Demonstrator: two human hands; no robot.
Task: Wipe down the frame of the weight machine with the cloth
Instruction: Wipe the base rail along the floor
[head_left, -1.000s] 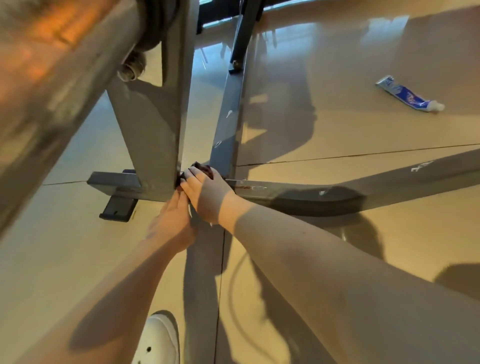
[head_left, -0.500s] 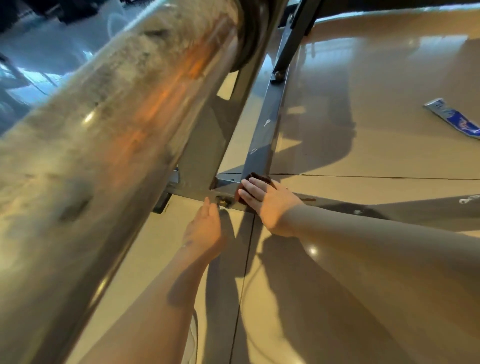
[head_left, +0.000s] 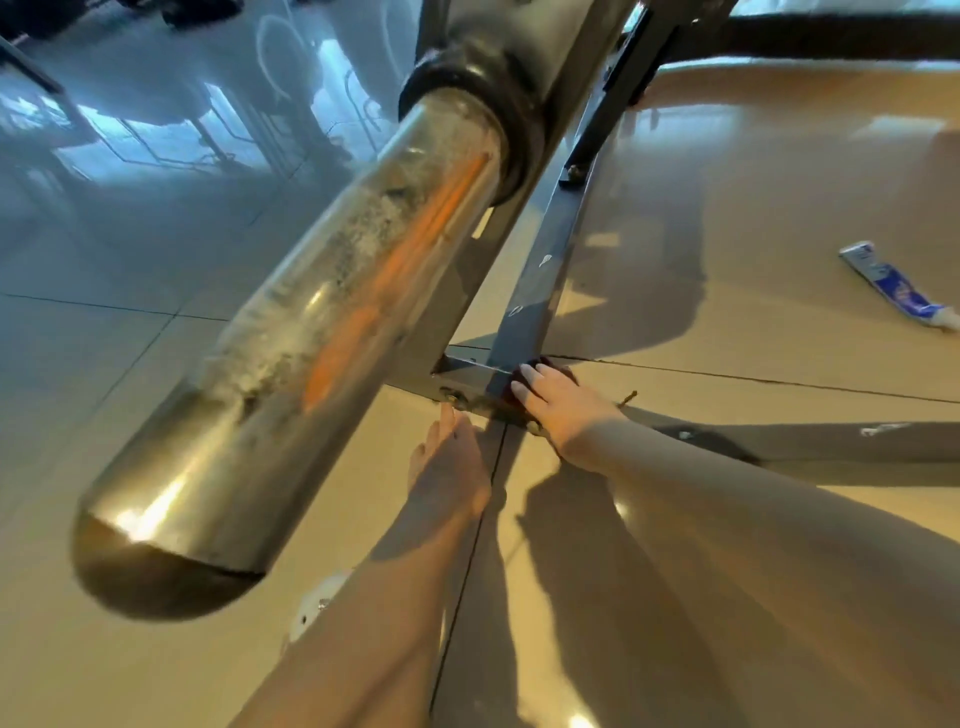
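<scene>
The weight machine's grey metal frame (head_left: 540, 291) runs across the tiled floor, with a long bar meeting a cross bar at a bolted joint. My right hand (head_left: 561, 400) lies flat on a dark reddish cloth (head_left: 519, 387), pressing it onto the joint where the two bars meet. Most of the cloth is hidden under the fingers. My left hand (head_left: 449, 467) rests with straight fingers on the floor just in front of the joint, fingertips near a bolt. A thick, stained steel sleeve (head_left: 322, 322) of the machine juts toward me at upper left.
A blue and white tube (head_left: 896, 291) lies on the floor at far right. A second frame bar (head_left: 831, 447) stretches right from the joint. My white shoe (head_left: 317, 603) shows below the steel sleeve. Glossy tile surrounds the frame.
The view has swung left and back, so the steel sleeve now fills the upper left. My right hand stays pressed on the cloth at the joint; my left hand remains just below it.
</scene>
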